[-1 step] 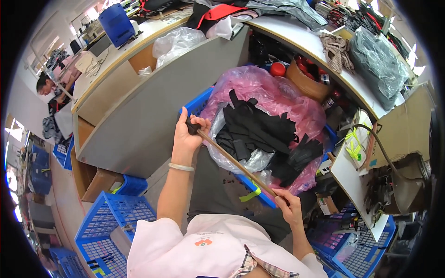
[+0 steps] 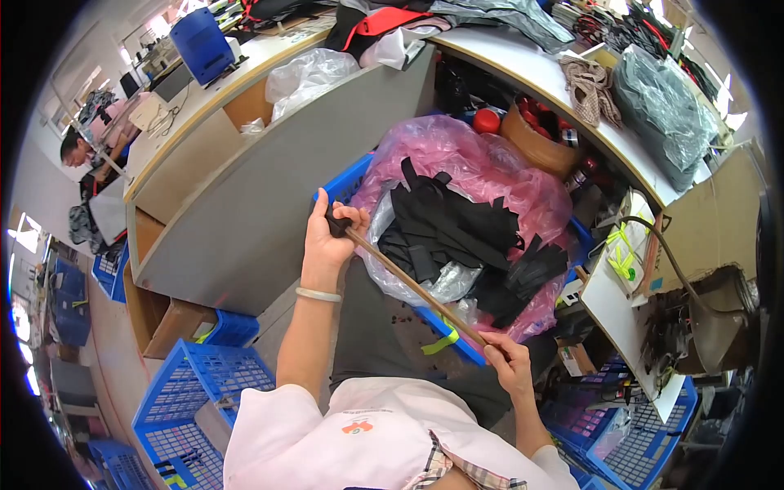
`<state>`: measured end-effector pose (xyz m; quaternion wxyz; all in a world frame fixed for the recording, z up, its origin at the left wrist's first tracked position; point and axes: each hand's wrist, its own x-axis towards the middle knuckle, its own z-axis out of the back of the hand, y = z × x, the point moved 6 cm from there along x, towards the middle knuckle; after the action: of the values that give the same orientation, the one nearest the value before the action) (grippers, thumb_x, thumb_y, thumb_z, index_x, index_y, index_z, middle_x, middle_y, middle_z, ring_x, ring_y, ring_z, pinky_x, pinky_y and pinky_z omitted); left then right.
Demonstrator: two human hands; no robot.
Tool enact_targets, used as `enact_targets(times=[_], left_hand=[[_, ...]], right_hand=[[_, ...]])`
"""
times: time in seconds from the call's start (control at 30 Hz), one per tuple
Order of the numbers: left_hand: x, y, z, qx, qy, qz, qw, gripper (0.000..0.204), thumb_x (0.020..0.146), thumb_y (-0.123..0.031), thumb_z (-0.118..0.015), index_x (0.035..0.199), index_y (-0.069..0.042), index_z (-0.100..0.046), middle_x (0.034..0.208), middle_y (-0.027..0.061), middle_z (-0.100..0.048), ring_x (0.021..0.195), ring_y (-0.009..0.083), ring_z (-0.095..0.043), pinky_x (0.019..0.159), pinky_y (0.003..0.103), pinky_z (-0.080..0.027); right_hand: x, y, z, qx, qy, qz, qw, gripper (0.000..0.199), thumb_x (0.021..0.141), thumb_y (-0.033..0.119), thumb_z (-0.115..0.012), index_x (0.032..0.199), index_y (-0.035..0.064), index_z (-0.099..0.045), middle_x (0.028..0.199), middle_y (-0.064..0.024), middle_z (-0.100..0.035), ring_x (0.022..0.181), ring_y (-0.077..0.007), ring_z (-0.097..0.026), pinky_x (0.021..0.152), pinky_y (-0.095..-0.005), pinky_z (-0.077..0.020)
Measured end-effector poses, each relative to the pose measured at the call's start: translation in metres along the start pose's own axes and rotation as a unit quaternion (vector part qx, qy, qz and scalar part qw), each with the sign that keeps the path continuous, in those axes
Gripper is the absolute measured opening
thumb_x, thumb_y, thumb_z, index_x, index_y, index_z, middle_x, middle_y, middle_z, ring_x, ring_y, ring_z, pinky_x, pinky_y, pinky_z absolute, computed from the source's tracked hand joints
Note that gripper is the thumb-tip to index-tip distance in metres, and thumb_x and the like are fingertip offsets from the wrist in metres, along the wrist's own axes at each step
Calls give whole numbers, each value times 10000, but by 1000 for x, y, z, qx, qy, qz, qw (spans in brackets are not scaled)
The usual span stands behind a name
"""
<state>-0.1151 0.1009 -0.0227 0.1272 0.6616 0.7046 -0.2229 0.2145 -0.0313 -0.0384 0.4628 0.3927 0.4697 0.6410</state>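
Beside one grey counter (image 2: 269, 196), two hands, left hand (image 2: 327, 237) and right hand (image 2: 508, 363), hold apparently one strap (image 2: 416, 287).

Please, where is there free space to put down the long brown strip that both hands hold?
Free: the grey sloping panel left of the left hand, and the dark floor patch between the forearms. Crowded: the blue crate with the pink bag of black pieces, and the white counter behind it.

A bin (image 2: 347, 184) sits before the person, holding a bag (image 2: 490, 167) with fabric pieces (image 2: 457, 233) in it. A crate (image 2: 192, 392) lies to the left. A counter (image 2: 523, 57) curves behind.
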Motion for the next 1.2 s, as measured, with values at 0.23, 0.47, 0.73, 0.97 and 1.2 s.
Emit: enact_targets(times=[0.23, 0.47, 0.73, 0.97, 1.2], left_hand=[[-3, 36, -11, 253, 93, -65, 961, 397, 830, -307, -629, 537, -114, -444, 447, 34, -403, 455, 184, -458, 673, 391, -489], [-26, 46, -35, 293, 113, -176, 933, 411, 843, -267, -611, 508, -106, -436, 441, 48, -433, 446, 197, -511, 689, 399, -497], [-74, 142, -34, 366, 262, 20, 893, 285, 878, -130, -508, 601, -68, -482, 414, 22, -413, 478, 203, -586, 768, 410, -511], [-51, 63, -73, 304, 257, 9, 918, 409, 886, -212, -483, 499, -140, -371, 389, 25, -378, 452, 196, -527, 849, 442, -459], [-77, 86, -71, 296, 311, -28, 903, 383, 901, -214, -485, 542, -117, -391, 400, 28, -395, 407, 185, -507, 780, 418, -490]], right_hand=[[2, 9, -10, -3, -16, -14, 1000, 222, 837, 35, -542, 1051, -2, -589, 680, -30, -586, 581, -81, -545, 535, -213, -437], [-25, 9, -22, 46, -15, -96, 994, 212, 874, 50, -511, 1077, 5, -553, 633, -5, -518, 560, -55, -462, 506, -204, -383], [30, 44, -72, 402, -67, -158, 899, 238, 880, 57, -515, 1116, 45, -547, 621, 2, -471, 483, -42, -368, 410, -188, -238], [4, 43, 2, 70, 30, 33, 997, 288, 860, 3, -530, 1140, 36, -584, 659, 19, -506, 547, -46, -429, 474, -182, -326], [30, 59, -37, 163, 4, 32, 986, 309, 843, -51, -510, 1131, 35, -584, 661, 20, -497, 548, -38, -418, 478, -168, -299]])
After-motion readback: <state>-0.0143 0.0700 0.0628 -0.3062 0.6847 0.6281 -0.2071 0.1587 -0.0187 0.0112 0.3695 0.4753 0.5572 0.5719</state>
